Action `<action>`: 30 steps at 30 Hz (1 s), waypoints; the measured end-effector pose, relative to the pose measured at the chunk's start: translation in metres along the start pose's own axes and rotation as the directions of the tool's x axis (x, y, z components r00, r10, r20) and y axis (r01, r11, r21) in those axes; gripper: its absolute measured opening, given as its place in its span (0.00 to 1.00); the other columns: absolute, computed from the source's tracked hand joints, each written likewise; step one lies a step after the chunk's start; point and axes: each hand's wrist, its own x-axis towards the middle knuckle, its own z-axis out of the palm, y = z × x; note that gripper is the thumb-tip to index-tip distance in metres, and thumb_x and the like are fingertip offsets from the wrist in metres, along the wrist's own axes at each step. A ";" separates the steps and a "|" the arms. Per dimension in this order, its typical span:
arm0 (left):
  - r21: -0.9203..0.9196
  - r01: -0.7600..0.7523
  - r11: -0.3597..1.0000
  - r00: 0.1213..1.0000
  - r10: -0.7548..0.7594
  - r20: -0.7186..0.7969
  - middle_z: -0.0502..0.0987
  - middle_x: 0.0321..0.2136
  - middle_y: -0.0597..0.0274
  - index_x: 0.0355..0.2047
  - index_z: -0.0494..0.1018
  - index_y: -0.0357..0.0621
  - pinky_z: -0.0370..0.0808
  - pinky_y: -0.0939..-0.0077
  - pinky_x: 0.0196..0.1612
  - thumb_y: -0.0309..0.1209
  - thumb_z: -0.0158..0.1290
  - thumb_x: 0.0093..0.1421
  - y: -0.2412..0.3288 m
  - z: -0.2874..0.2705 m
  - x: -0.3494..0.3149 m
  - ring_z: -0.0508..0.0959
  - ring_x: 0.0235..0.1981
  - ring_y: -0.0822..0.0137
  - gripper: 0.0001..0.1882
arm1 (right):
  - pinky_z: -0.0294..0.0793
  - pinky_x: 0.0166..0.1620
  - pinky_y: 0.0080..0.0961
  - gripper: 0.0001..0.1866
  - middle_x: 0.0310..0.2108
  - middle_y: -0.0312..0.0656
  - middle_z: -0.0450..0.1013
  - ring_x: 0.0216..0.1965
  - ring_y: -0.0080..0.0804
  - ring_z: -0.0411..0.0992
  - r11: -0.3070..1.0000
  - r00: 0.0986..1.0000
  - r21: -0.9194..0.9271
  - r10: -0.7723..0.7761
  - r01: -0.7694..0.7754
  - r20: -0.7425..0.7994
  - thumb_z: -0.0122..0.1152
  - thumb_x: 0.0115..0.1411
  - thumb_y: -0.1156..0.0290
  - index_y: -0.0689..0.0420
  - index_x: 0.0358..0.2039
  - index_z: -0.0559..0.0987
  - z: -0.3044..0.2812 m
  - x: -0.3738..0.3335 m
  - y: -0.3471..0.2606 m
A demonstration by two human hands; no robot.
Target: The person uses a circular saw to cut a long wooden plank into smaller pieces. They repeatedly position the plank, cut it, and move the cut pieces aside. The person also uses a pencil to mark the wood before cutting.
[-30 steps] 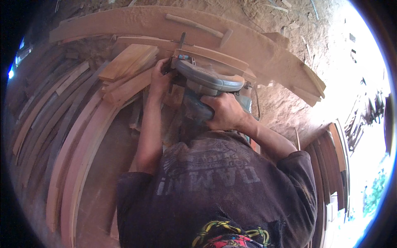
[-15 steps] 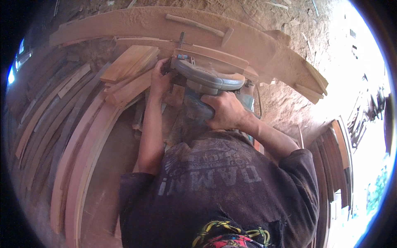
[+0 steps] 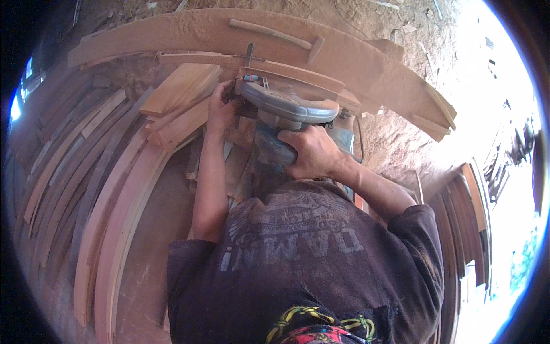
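- Head view: right hand (image 3: 312, 153) wraps its fingers snugly around the near-side body of a grey-and-teal power tool with curved grey top (image 3: 292, 108).
- Power tool sits right of left hand (image 3: 220, 106).
- Left hand at tool's left end, fingers bent, partly closed; cannot tell what they grip.
- Long curved brown wooden plank (image 3: 197, 34), dusty, lies beyond tool.
- Pale rectangular wooden boards (image 3: 180, 89) stacked left of tool.
- Long pinkish-brown wooden planks (image 3: 127, 221), lower left of tool.
- Dark brown upright boards (image 3: 458, 223), lower right, well apart from tool.
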 end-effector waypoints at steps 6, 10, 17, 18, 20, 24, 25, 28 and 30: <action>0.078 -0.016 0.997 0.999 0.019 -0.035 0.81 0.55 0.53 0.63 0.71 0.36 0.81 0.68 0.56 0.14 0.60 0.63 0.003 0.002 0.000 0.82 0.54 0.63 0.28 | 0.83 0.44 0.54 0.21 0.28 0.57 0.81 0.36 0.61 0.82 1.000 1.000 -0.003 -0.003 0.002 -0.004 0.69 0.45 0.66 0.55 0.43 0.85 -0.001 0.001 -0.002; 0.026 0.008 1.000 1.000 -0.007 -0.018 0.81 0.55 0.54 0.63 0.72 0.37 0.81 0.68 0.56 0.14 0.60 0.63 0.003 0.002 0.000 0.82 0.54 0.63 0.28 | 0.84 0.44 0.54 0.21 0.29 0.57 0.82 0.36 0.61 0.83 1.000 1.000 0.003 -0.004 0.004 -0.013 0.69 0.45 0.66 0.55 0.43 0.85 0.001 0.001 0.001; 0.042 -0.018 0.999 1.000 0.019 -0.014 0.81 0.56 0.54 0.64 0.71 0.37 0.81 0.67 0.56 0.14 0.59 0.63 -0.008 -0.003 0.004 0.81 0.55 0.63 0.28 | 0.84 0.44 0.54 0.22 0.30 0.57 0.82 0.37 0.61 0.83 1.000 1.000 0.009 -0.001 0.001 0.006 0.69 0.45 0.66 0.55 0.44 0.85 0.000 0.002 0.001; 0.048 -0.011 0.999 1.000 0.011 -0.014 0.81 0.56 0.54 0.64 0.71 0.37 0.81 0.67 0.56 0.13 0.59 0.63 -0.004 -0.002 0.003 0.81 0.55 0.63 0.28 | 0.84 0.44 0.54 0.22 0.30 0.57 0.82 0.37 0.61 0.83 1.000 1.000 0.013 -0.001 0.000 0.007 0.69 0.45 0.66 0.55 0.44 0.85 0.001 0.002 0.002; 0.039 -0.005 0.999 1.000 0.005 -0.006 0.80 0.56 0.54 0.64 0.71 0.37 0.81 0.67 0.57 0.13 0.58 0.63 -0.001 0.000 0.003 0.81 0.56 0.63 0.29 | 0.83 0.44 0.54 0.23 0.30 0.57 0.82 0.37 0.61 0.83 1.000 1.000 0.009 0.000 0.000 0.010 0.69 0.45 0.66 0.55 0.44 0.85 0.001 0.002 0.003; 0.034 -0.022 0.999 1.000 0.022 -0.006 0.80 0.57 0.52 0.65 0.70 0.37 0.82 0.67 0.57 0.13 0.57 0.63 -0.009 -0.004 0.003 0.81 0.56 0.62 0.29 | 0.83 0.44 0.55 0.22 0.29 0.57 0.81 0.36 0.62 0.82 1.000 1.000 0.007 -0.006 0.006 0.018 0.69 0.45 0.66 0.55 0.44 0.85 0.003 0.002 0.004; 0.048 -0.025 0.999 1.000 0.026 -0.010 0.79 0.57 0.52 0.65 0.70 0.36 0.82 0.67 0.57 0.13 0.57 0.63 -0.009 -0.004 0.002 0.81 0.56 0.61 0.29 | 0.83 0.44 0.55 0.22 0.29 0.57 0.81 0.36 0.62 0.82 1.000 1.000 0.017 -0.005 0.005 0.018 0.69 0.45 0.66 0.55 0.44 0.85 0.005 0.001 0.004; 0.051 -0.009 0.999 1.000 0.009 -0.013 0.79 0.58 0.51 0.66 0.69 0.35 0.83 0.66 0.57 0.12 0.56 0.63 0.001 0.001 -0.006 0.82 0.55 0.60 0.29 | 0.84 0.38 0.49 0.21 0.27 0.57 0.81 0.33 0.58 0.83 0.998 0.998 -0.023 -0.053 0.053 -0.037 0.71 0.40 0.71 0.61 0.39 0.84 0.004 0.000 0.000; 0.005 0.028 1.000 1.000 -0.028 -0.004 0.79 0.57 0.50 0.66 0.69 0.35 0.83 0.66 0.57 0.12 0.56 0.64 0.007 0.004 -0.009 0.82 0.55 0.60 0.29 | 0.84 0.38 0.49 0.21 0.26 0.57 0.81 0.33 0.59 0.83 0.998 0.997 -0.023 -0.054 0.053 -0.047 0.71 0.40 0.72 0.61 0.39 0.84 0.005 -0.001 0.000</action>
